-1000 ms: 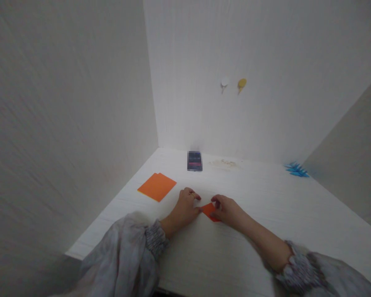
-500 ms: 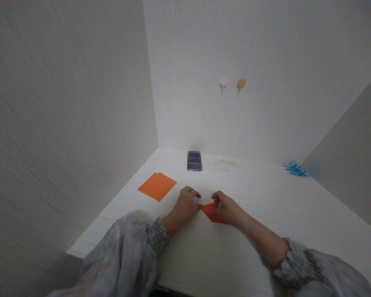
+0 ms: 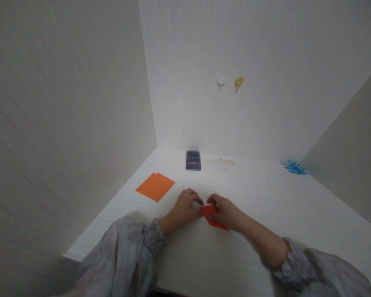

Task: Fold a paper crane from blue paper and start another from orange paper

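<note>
A small folded sheet of orange-red paper (image 3: 207, 211) is between my two hands, low over the white table. My right hand (image 3: 223, 210) grips it from the right, thumb in front and fingers behind, covering part of it. On the other side, my left hand (image 3: 188, 205) pinches the paper's left corner between thumb and fingers. The exact folds are too small to make out. To the left of my left hand lies a stack of square orange paper (image 3: 156, 187), its sheets slightly offset.
A dark, blurred-out rectangular object (image 3: 193, 160) lies by the back wall. Blue folded paper pieces (image 3: 294, 167) rest at the back right corner. A white hook (image 3: 221, 81) and a yellow hook (image 3: 239, 81) are on the wall. Panels enclose the white table (image 3: 253, 181) left and right.
My left fingers have closed onto the paper's left corner. The folded paper has turned slightly, its lower right end now lower. The view has shifted a little.
</note>
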`<action>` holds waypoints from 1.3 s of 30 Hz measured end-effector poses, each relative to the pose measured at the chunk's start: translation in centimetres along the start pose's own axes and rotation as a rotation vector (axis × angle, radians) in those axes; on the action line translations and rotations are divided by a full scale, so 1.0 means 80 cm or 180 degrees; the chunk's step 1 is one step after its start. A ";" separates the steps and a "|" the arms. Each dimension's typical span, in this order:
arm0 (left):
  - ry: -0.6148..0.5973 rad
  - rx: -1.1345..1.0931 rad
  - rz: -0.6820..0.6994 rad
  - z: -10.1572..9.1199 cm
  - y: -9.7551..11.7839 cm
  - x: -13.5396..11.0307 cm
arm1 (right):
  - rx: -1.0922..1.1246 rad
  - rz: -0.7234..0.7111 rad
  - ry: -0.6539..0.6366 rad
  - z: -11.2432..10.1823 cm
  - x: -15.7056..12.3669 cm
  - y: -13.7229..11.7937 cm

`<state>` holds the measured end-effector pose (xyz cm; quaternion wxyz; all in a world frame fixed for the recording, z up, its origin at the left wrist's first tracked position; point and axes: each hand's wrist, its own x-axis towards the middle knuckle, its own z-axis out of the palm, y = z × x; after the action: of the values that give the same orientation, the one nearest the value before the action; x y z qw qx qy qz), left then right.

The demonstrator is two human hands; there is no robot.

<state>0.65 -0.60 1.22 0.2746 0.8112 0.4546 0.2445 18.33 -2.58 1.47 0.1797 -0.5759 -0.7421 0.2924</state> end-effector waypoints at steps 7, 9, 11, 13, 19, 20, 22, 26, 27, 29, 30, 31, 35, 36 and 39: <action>0.0203 -0.0406 -0.0189 0.003 -0.005 0.000 | 0.0850 0.0038 0.0063 0.005 0.007 0.008; 0.0187 -0.0723 -0.0343 0.006 -0.008 0.002 | 0.1226 0.0119 0.0102 0.007 0.009 0.009; 0.0163 -0.1162 -0.0410 0.009 -0.010 0.005 | 0.1452 0.0158 0.0130 0.008 0.009 0.008; 0.0211 -0.1617 -0.0463 0.012 -0.011 0.007 | 0.1542 0.0162 0.0142 0.008 0.007 0.006; 0.0392 -0.2532 -0.0602 0.010 -0.007 0.008 | 0.1509 0.0110 0.0259 0.007 0.004 -0.001; 0.0405 -0.2546 -0.0586 0.010 -0.007 0.008 | 0.1338 0.0026 0.0407 0.007 0.004 0.000; 0.0413 -0.2515 -0.0587 0.009 -0.006 0.007 | 0.0888 -0.0215 0.0759 0.008 0.005 0.002; 0.0410 -0.2429 -0.0601 0.011 -0.008 0.008 | 0.0313 -0.0409 0.0964 0.007 0.004 0.002; 0.0392 -0.2406 -0.0597 0.012 -0.009 0.009 | 0.0243 -0.0402 0.0920 0.007 0.003 0.001; 0.0365 -0.2272 -0.0602 0.013 -0.011 0.008 | 0.0073 -0.0428 0.0833 0.007 0.002 -0.001; 0.0383 -0.2129 -0.0594 0.013 -0.012 0.008 | -0.0032 -0.0478 0.0802 0.006 0.001 -0.002; 0.0419 -0.1929 -0.0569 0.012 -0.012 0.007 | -0.0146 -0.0546 0.0780 0.007 0.000 -0.003; 0.0480 -0.0782 -0.0382 0.006 -0.010 0.003 | -0.0620 -0.0873 0.0643 0.009 0.000 -0.002; 0.0450 -0.0518 -0.0344 0.004 -0.008 0.002 | -0.0699 -0.0943 0.0596 0.011 0.000 -0.002; 0.0334 -0.0042 -0.0231 -0.001 -0.004 0.000 | -0.0736 -0.1046 0.0507 0.013 0.001 0.002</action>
<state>0.41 -0.46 1.04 0.2644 0.7784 0.4959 0.2796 17.76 -2.71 0.56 0.2158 -0.4852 -0.8380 0.1256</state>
